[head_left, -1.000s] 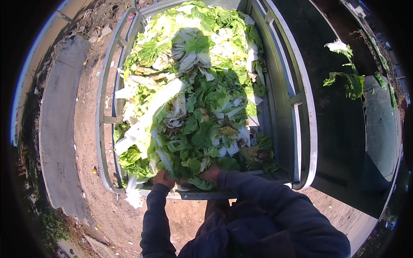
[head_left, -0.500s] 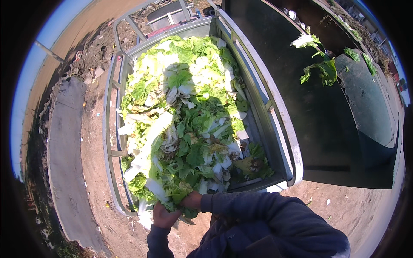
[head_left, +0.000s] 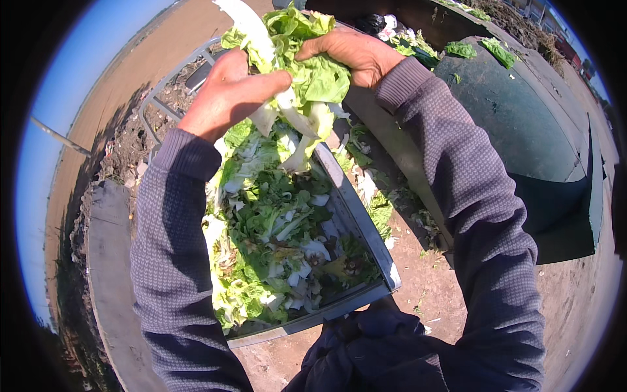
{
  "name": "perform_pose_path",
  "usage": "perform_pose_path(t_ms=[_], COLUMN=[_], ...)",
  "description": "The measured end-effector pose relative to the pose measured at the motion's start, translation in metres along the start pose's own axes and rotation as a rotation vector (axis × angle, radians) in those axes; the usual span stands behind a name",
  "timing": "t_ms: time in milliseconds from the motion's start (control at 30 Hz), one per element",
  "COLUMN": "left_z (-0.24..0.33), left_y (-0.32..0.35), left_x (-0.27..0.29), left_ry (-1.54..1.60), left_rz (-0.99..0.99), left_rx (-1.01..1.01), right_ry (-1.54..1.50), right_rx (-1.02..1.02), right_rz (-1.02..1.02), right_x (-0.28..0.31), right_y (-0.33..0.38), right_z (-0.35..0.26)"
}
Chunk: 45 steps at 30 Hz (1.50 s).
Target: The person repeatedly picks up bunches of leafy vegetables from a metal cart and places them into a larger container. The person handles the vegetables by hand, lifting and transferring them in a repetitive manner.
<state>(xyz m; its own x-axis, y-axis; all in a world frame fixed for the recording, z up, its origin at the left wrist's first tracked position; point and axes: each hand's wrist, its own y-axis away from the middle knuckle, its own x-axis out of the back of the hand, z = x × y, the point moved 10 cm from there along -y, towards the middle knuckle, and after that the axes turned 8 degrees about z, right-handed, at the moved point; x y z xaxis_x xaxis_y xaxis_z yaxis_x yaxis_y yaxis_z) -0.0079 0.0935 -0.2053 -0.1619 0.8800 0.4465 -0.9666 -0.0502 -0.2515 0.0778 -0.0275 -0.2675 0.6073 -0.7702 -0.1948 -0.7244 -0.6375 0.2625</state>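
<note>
Both my arms reach up and forward over a metal cart bed (head_left: 307, 325). Between my hands hangs a loose bunch of cabbage leaves (head_left: 320, 81), green at the frilly edges with thick white ribs. My left hand (head_left: 228, 95) grips the bunch from the left, thumb pointing inward. On the other side my right hand (head_left: 358, 55) is closed on it, fingertips partly hidden by the leaves. Below, a heap of cabbage leaves (head_left: 268, 228) fills much of the bed, with some browned pieces among them.
A large dark green metal container (head_left: 516, 124) stands to the right, with leaves (head_left: 499, 52) lying on its top. More scraps (head_left: 379, 209) litter the strip between cart and container. A concrete slab (head_left: 108, 248) runs along the left, beside rubble.
My hands have risen from the heap's near end to high over the bed, carrying cabbage leaves. The view has shifted, and the container now appears farther over, with the ground gap showing.
</note>
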Motion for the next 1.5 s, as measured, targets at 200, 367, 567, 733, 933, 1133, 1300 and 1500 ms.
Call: perform_pose_path(t_ms=[200,367,567,733,933,1133,1300,1500], left_z=[0.079,-0.047,-0.255,-0.253,-0.210,-0.206,-0.205,-0.209], left_y=[-0.070,0.013,0.235,0.293,0.226,0.210,0.207,0.214], left_x=[0.026,-0.031,-0.116,-0.185,-0.278,-0.304,-0.302,-0.304], left_ry=[-0.442,-0.699,-0.379,-0.215,-0.102,-0.094,-0.113,-0.103], left_rz=[0.337,0.296,-0.054,0.036,0.163,0.307,0.319,0.298], left_rx=[-0.680,-0.232,0.498,0.666,0.540,0.429,0.390,0.371], right_ry=[0.762,0.502,0.453,0.647,0.521,0.333,0.300,-0.049], right_rx=[0.873,0.407,-0.301,-0.581,-0.773,-0.705,-0.628,-0.540], right_rz=[0.971,0.642,0.491,0.385,0.125,0.158,0.250,0.395], right_x=[0.236,0.274,0.262,0.248,0.183,0.123,0.114,0.097], right_y=[0.113,0.102,0.157,0.256,0.300,0.300,0.299,0.305], right_z=[-0.107,0.141,0.555,0.744,0.824,0.808,0.795,0.761])
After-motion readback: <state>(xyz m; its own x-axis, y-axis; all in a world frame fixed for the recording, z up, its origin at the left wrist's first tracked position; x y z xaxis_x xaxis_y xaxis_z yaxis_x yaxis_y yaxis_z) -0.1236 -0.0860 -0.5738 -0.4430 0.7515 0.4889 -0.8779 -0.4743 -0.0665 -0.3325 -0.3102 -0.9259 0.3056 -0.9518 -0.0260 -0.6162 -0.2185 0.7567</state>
